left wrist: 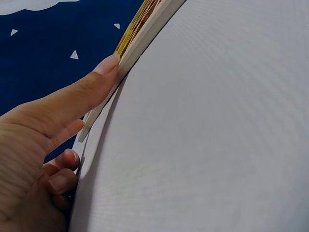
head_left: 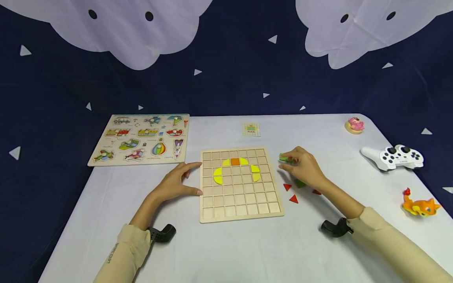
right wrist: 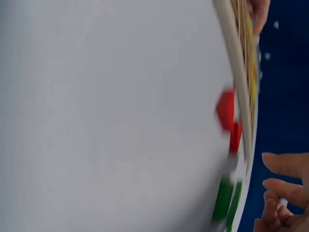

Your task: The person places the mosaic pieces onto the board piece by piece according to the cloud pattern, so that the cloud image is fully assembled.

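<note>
A wooden grid board (head_left: 231, 201) lies flat on the white table, with yellow quarter-circle pieces (head_left: 217, 175) and one orange square (head_left: 235, 161) set in its upper cells. My left hand (head_left: 173, 184) touches the board's left edge with extended thumb and index finger; in the left wrist view the thumb (left wrist: 96, 79) lies against the rim. Right of the board, my right hand (head_left: 304, 167) is over loose pieces, its fingertips beside a green piece (head_left: 284, 157). In the right wrist view a gap shows between the thumb and fingers (right wrist: 287, 191). Another green piece (head_left: 300, 183) is partly hidden below that hand.
Red triangles (head_left: 293, 199) lie right of the board. Behind it is a small pattern card (head_left: 251, 129). A vehicle puzzle board (head_left: 141, 139) occupies the back left. Along the right side are a pink figurine (head_left: 355, 125), a white game controller (head_left: 393, 157) and an orange toy (head_left: 421, 206).
</note>
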`<action>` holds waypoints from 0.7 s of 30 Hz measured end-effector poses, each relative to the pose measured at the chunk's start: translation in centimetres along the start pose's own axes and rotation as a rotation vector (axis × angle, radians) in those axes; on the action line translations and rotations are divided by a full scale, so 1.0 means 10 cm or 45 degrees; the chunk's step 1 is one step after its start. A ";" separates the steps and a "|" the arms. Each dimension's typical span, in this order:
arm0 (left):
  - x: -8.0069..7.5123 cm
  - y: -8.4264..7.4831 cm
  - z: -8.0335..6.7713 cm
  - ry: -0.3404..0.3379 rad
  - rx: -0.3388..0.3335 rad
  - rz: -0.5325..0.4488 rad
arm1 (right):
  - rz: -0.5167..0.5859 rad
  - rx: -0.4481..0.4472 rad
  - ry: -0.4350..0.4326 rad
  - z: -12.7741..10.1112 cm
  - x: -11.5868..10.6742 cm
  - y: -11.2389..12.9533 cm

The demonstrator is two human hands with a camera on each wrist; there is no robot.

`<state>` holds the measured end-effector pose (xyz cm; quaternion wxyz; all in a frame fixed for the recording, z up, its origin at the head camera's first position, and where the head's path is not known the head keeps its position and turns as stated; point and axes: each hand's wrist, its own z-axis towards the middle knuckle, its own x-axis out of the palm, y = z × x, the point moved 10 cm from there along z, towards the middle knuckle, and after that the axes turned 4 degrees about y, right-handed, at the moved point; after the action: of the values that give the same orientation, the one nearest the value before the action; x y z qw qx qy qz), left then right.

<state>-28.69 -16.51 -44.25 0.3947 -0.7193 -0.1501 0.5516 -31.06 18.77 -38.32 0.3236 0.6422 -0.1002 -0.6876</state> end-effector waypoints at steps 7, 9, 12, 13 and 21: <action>0.01 -0.01 0.00 0.009 -0.015 0.005 | -0.074 0.064 0.068 0.07 -0.10 -0.32; 0.00 -0.01 0.00 0.006 -0.008 0.009 | -0.086 0.074 0.080 0.08 -0.11 -0.36; 0.00 -0.03 0.01 0.007 0.001 0.011 | -0.104 0.095 0.093 0.08 -0.12 -0.43; 0.00 -0.03 0.01 0.008 0.001 0.011 | -0.113 0.098 0.099 0.08 -0.12 -0.44; 0.00 -0.01 0.01 0.006 0.001 0.016 | -0.158 0.040 0.157 0.11 -0.12 -0.45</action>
<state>-28.74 -16.46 -44.20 0.3919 -0.7214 -0.1443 0.5524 -33.58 22.65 -39.67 0.2759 0.6932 -0.0508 -0.6639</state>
